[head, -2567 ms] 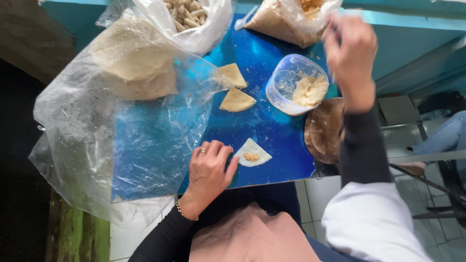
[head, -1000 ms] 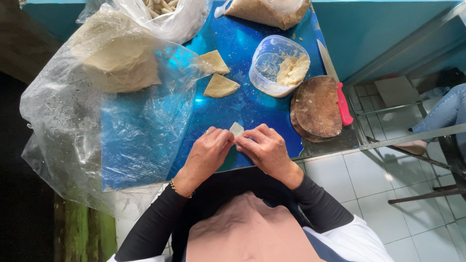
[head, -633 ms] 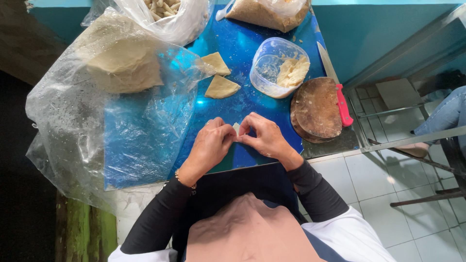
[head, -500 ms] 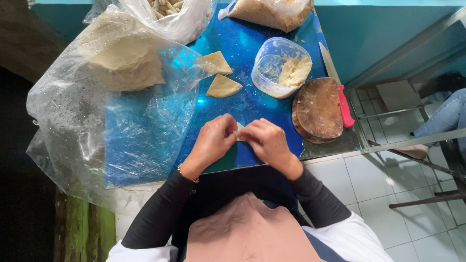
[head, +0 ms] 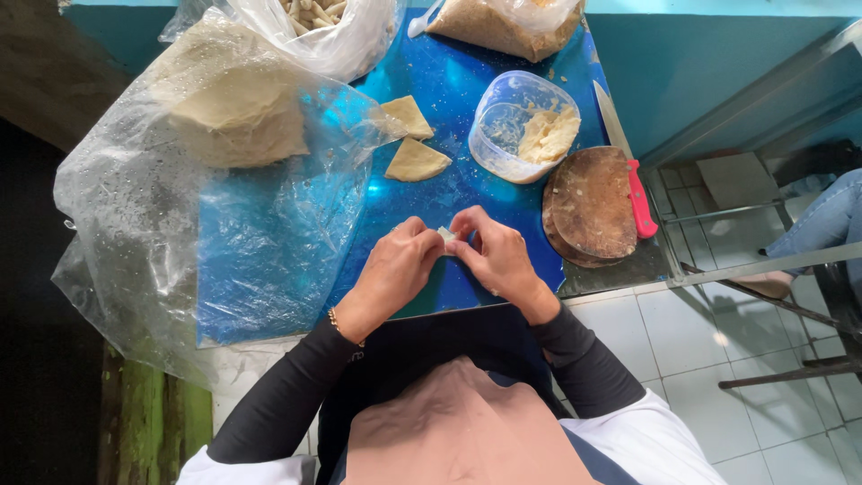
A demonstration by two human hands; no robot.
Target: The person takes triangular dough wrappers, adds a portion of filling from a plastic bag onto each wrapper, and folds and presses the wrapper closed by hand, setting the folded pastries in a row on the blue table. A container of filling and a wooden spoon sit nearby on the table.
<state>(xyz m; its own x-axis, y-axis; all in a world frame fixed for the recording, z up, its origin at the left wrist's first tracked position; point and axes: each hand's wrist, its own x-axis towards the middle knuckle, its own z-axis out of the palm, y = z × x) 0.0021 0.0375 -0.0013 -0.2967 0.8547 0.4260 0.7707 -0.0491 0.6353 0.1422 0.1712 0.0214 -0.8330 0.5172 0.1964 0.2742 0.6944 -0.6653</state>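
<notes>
Both hands meet over the near part of a shiny blue table top point(head: 449, 90). My left hand point(head: 395, 269) and my right hand point(head: 494, 256) pinch a small pale dough piece point(head: 446, 235) between their fingertips; most of it is hidden by the fingers. Two folded triangular dough pieces point(head: 411, 139) lie on the blue surface just beyond the hands. A clear plastic tub point(head: 525, 126) with pale filling stands to the right of them.
A big clear plastic bag point(head: 180, 207) with a stack of round dough sheets point(head: 235, 112) covers the left side. Two more bags point(head: 503, 22) sit at the far edge. A round brown wooden board point(head: 593, 207) and a red-handled knife point(head: 628, 171) lie right.
My right hand came back from the far right to join the left. Both hands lifted the dough piece off the table and closed around it, hiding most of it.
</notes>
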